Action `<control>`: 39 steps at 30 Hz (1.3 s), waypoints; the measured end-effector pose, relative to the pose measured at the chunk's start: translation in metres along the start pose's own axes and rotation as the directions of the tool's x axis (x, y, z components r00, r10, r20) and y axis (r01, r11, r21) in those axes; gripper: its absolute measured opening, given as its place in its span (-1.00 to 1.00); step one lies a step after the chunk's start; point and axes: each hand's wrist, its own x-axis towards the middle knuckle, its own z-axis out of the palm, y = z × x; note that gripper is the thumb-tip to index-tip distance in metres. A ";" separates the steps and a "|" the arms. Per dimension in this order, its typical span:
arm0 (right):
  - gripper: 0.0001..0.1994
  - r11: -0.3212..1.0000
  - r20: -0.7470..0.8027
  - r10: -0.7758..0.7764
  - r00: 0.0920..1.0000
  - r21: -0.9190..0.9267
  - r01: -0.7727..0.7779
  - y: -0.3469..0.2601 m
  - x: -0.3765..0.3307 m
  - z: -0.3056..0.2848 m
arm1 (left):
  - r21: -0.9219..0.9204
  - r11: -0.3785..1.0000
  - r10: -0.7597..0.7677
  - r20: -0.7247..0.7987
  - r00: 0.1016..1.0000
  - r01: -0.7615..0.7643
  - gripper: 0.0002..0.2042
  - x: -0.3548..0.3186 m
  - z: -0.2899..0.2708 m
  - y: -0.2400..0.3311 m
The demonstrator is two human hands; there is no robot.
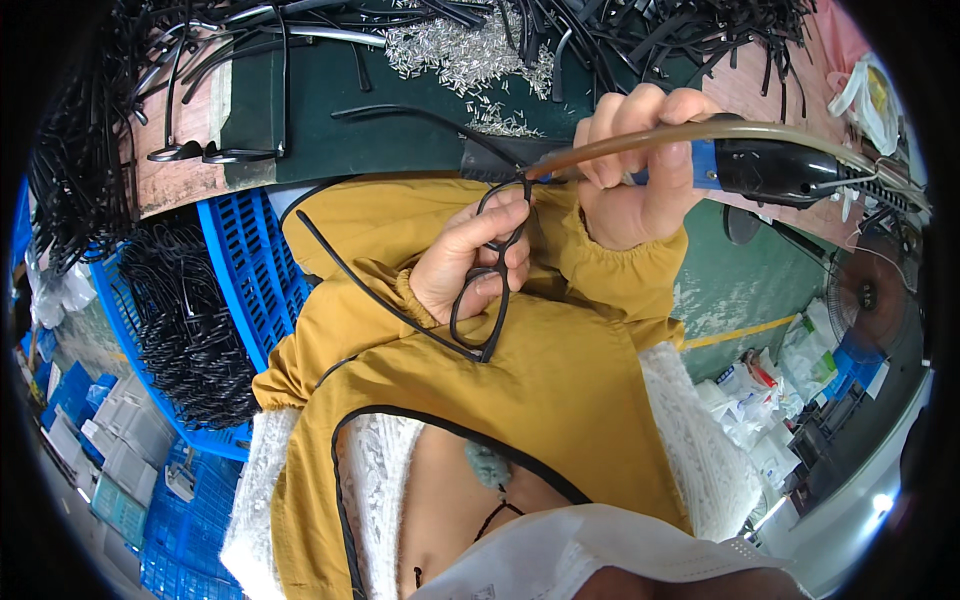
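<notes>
My left hand (450,265) is closed around a black eyeglass frame (503,268), held upright over my lap with both temples spread out. One temple reaches across the table's near edge, and the other runs along my left sleeve. My right hand (625,208) grips a blue and black corded power tool (765,165), which looks like an electric screwdriver. A curved brown strip or tube (745,131) crosses in front of the tool and fingers, narrowing toward the frame's upper hinge. The tool's tip is hidden there, so contact is hard to tell.
On the dark green mat (330,120) lies a heap of tiny silver metal pieces (450,55). Bundles of black temples (680,35) lie behind; another black frame (215,153) rests left. A blue basket (250,260) of black frames stands left. A fan (868,292) stands right.
</notes>
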 end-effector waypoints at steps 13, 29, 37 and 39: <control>-0.80 0.994 0.038 0.077 0.996 0.077 -0.080 0.002 0.026 -0.020 | 0.094 0.996 0.007 -0.058 0.998 -0.001 -0.73 -0.001 0.003 0.002; -0.80 0.984 0.191 0.148 0.970 0.067 -0.163 0.001 0.034 -0.048 | 0.662 -0.188 0.690 0.615 0.383 -0.725 -0.70 0.000 -0.003 0.011; -0.85 0.975 0.261 0.178 0.949 0.081 -0.206 0.008 0.030 -0.036 | 0.713 -0.095 0.707 0.540 0.457 -0.695 -0.77 0.000 -0.023 -0.003; -0.89 0.976 0.197 0.212 0.957 0.009 -0.218 0.009 0.031 -0.032 | 0.636 -0.104 0.732 0.569 0.374 -0.764 -0.80 0.007 -0.026 -0.005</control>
